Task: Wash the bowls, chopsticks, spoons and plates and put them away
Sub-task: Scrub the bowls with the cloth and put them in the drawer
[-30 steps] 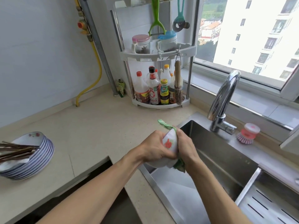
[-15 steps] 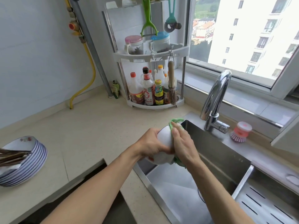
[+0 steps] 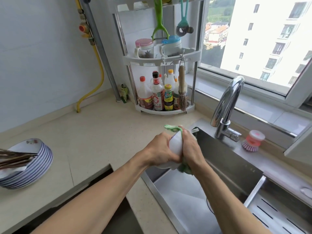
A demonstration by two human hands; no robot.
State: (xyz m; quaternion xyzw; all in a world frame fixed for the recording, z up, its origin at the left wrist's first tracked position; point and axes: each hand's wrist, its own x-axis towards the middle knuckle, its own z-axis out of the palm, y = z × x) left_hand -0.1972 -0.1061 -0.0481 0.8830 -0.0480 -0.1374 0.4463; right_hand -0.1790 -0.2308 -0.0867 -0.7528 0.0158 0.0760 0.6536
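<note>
At frame centre, left hand (image 3: 159, 152) grips a white bowl (image 3: 175, 145); right hand (image 3: 191, 150) clutches a green cloth (image 3: 172, 128) against it

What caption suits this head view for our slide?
Left hand holds a white bowl over the sink while right hand scrubs it with a green cloth.

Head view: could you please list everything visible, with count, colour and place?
bowl: one, white, held over the sink's left edge
cloth: one, green, wrapped against the bowl
plates: one stack, white with blue rims, counter left
chopsticks: several, dark brown, lying on the plates
sink: one, steel, right
tap: one, chrome, behind the sink
brush: one, pink and purple, beside the tap
rack: one, white, corner, holding bottles and jars
left hand: grips the bowl
right hand: presses the cloth on the bowl
</note>
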